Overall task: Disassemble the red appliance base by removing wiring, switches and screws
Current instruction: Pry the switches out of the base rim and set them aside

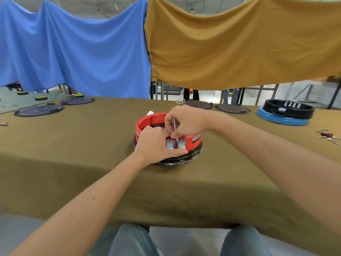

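The red appliance base [147, 121], a round open ring on a black bottom wrapped in clear film, stands on the table in the middle of the head view. Two grey rocker switches [176, 144] sit side by side in its near wall. My left hand [155, 143] grips the base's near side, fingers over the rim and thumb under the switches. My right hand [186, 121] holds a thin grey metal tool [175, 128] upright, its tip down between the two switches. The base's inside is mostly hidden by my hands.
The table [92, 154] has an olive cloth. Dark round plates [39, 110] lie at the back left and back middle. A black ring on a blue base [285, 112] stands at the back right. Removed wire parts [328, 136] lie at the right edge. Blue and mustard cloths hang behind.
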Available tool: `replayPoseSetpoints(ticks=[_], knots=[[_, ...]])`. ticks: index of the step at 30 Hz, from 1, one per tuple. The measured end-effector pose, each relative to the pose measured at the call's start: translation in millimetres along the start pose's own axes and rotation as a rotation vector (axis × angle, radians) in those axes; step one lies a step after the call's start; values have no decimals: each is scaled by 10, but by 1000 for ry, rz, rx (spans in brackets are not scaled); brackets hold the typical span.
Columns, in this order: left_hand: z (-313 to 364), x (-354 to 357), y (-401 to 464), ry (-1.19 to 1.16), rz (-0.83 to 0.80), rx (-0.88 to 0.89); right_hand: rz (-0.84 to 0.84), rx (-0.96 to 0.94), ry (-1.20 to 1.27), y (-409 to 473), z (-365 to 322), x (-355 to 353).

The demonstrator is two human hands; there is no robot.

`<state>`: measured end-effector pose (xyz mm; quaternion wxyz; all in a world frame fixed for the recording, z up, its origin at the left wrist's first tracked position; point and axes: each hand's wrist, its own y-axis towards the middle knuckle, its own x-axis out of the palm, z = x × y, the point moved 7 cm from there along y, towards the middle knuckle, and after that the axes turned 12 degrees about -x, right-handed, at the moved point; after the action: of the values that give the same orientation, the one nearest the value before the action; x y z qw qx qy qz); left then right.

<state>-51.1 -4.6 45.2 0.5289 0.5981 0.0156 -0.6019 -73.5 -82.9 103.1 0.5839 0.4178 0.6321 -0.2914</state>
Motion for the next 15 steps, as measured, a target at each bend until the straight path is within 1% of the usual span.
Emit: replayPoseSetpoints(ticks=[2, 4, 6, 9, 10, 12, 15], knots=[[1, -3, -2, -10, 0, -5, -48, 11, 21, 46, 8, -2], [6, -10, 1, -18, -5, 1, -31, -1, 21, 31, 18, -13], [2, 0, 10, 9, -19, 12, 81, -15, 32, -78, 45, -34], [-37, 38, 18, 74, -29, -3, 320, 11, 165, -367, 198, -44], [-47, 43, 19, 83, -27, -8, 376, 22, 194, -457, 253, -46], [-48, 50, 21, 103, -32, -12, 440, 36, 224, -575, 336, -29], [-50, 57, 30, 93, -53, -20, 441, 23, 183, -592, 332, 30]])
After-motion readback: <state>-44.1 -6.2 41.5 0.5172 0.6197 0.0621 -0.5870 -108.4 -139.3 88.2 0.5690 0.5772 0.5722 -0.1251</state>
